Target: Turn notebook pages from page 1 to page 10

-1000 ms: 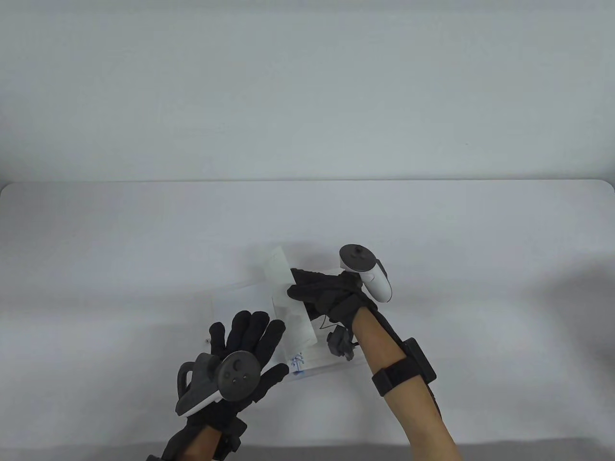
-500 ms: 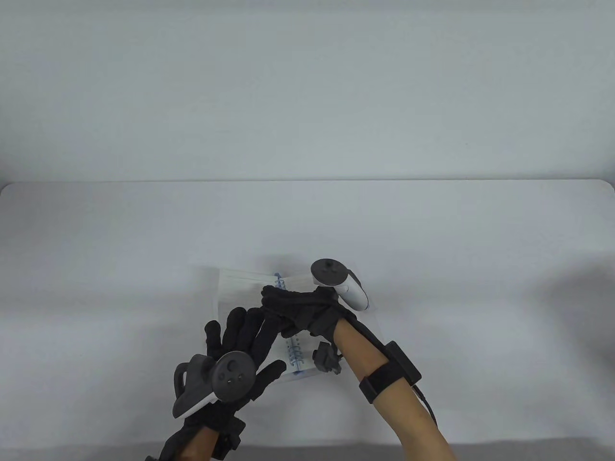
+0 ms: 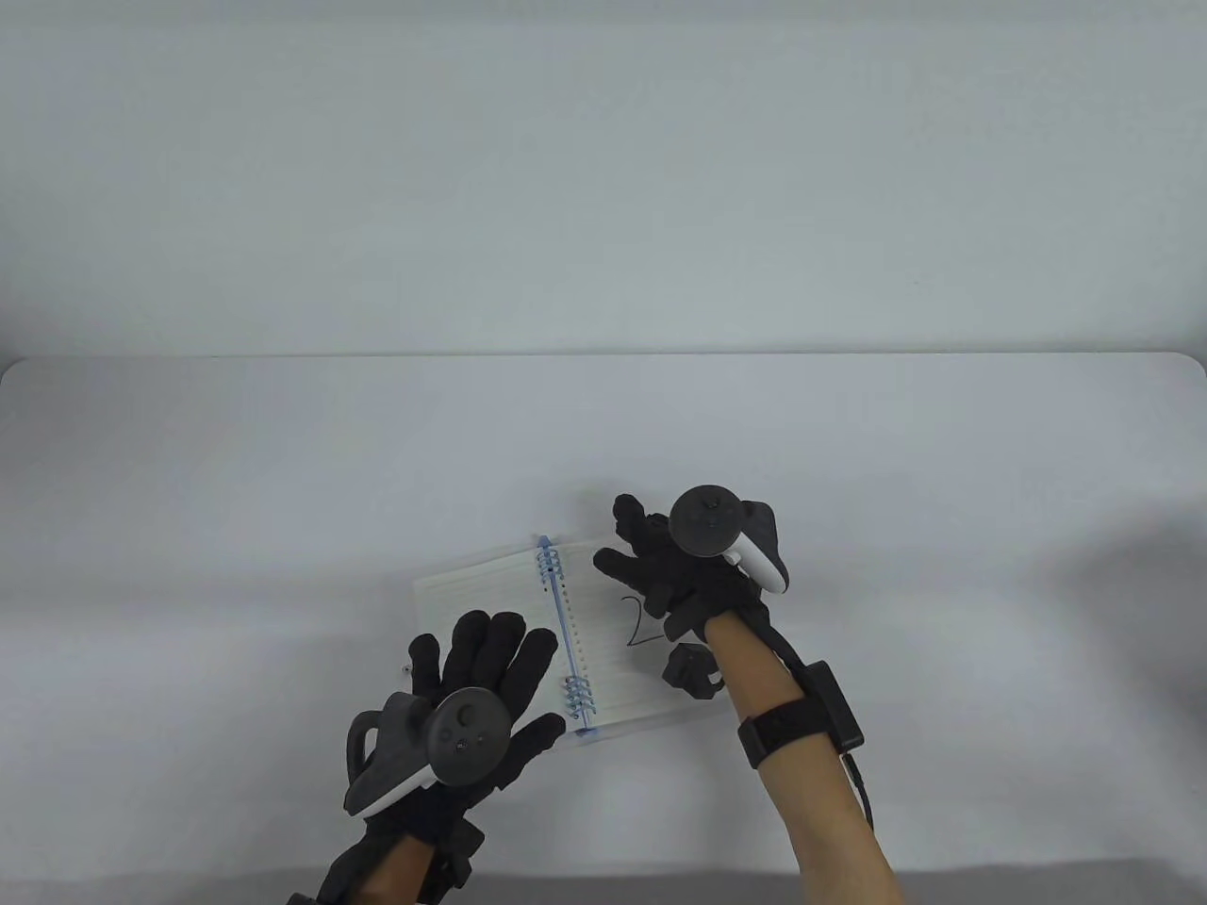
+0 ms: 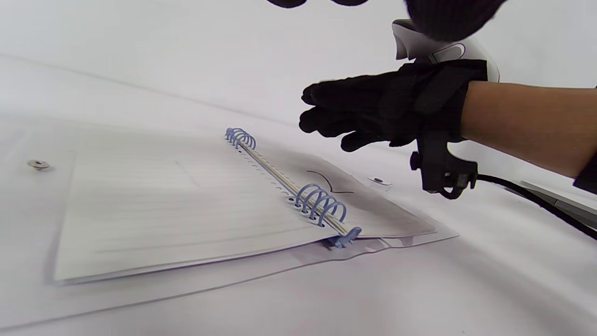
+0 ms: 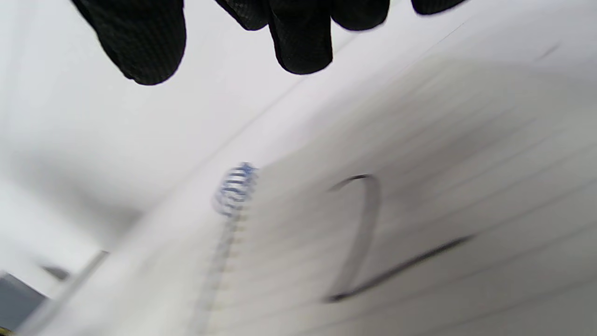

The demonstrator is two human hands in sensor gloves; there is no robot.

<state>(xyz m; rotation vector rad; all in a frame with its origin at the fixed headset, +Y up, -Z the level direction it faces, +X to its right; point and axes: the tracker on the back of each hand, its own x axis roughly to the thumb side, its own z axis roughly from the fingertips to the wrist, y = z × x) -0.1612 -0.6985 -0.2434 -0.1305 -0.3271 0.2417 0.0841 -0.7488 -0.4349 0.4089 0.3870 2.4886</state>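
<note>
Page turned flat, right hand [image 3: 684, 566] lifted above notebook [image 3: 490, 594].

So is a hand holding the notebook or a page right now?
No. The right hand hovers open above the page marked 2, touching nothing. The left hand lies spread over the notebook's left side, gripping nothing.

table view: high, looking down | wrist views: low, close | shared: notebook [image 3: 566, 632] spine
</note>
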